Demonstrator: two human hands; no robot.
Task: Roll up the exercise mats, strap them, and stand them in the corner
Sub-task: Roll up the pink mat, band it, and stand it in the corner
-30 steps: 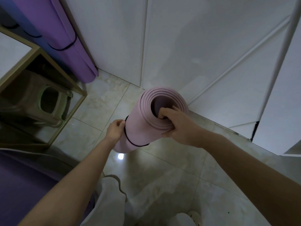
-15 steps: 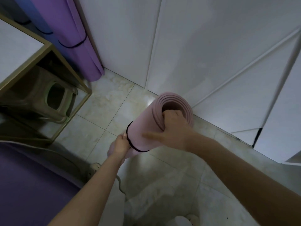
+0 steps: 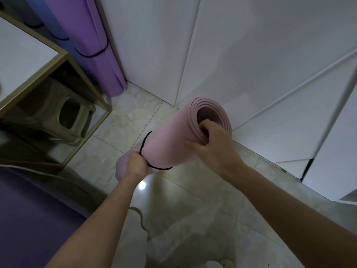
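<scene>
Right hand: fingers curled into the open upper end of the pink rolled mat, thumb laid along the outside of the roll. A firm grip on the layered edge.

Left hand: closed on the black strap where it loops round the lower part of the roll, knuckles against the mat. The strap runs round the roll as a thin band and dips below it on the near side.

The pink mat is tilted, with its upper end up and to the right and its lower end down and to the left. It is held over the tiled floor, near the foot of the white wall panels. The lower end is hidden behind the left hand, so I cannot tell whether it touches the floor. The spiral of layers shows at the upper end.

Far left, in the corner: a purple rolled mat stands upright against the wall, with a dark band round it. A blue rolled mat stands just beside it on the left.

Left: a gold-framed table with a pale top. A plastic stool sits under it.

Near left: a dark purple mat lies flat on the floor.

A bright spot of reflected light sits on the tile just below the left wrist.
</scene>
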